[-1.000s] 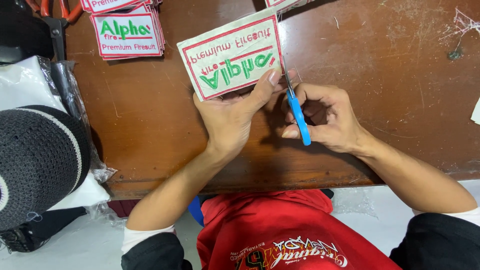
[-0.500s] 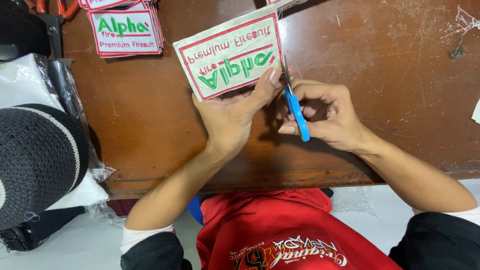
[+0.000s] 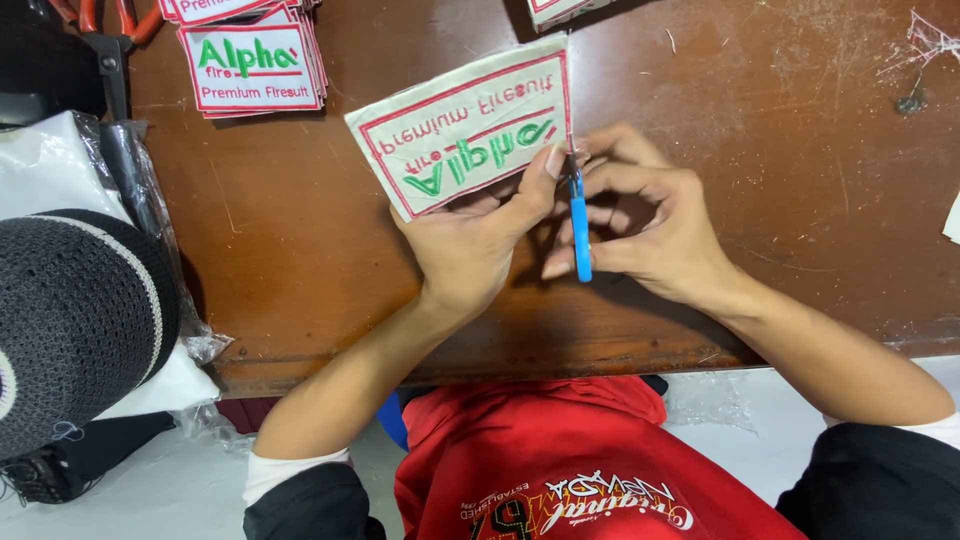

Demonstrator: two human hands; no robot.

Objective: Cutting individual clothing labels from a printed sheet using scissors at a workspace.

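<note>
The embroidered patch, a cream cloth rectangle with a red border and green and red stitched lettering, was held up above the brown wooden table, tilted with its right end farther away and its lettering upside down to the camera. The left hand gripped it from underneath at the near edge, the thumb pressed on the front face near the right corner and the other fingers curled behind the cloth. The right hand lay just right of it, fingers bent closed around small blue-handled snips, whose tip met the patch's right edge. The two hands were touching or nearly so around the tool.

At the far left of the table lay a stack of matching patches, well apart from the held one, with orange-handled scissors beyond it at the frame's edge. Another patch showed partly at the far edge. A dark knitted cap sat at the near left. A tuft of loose threads lay at the far right.
</note>
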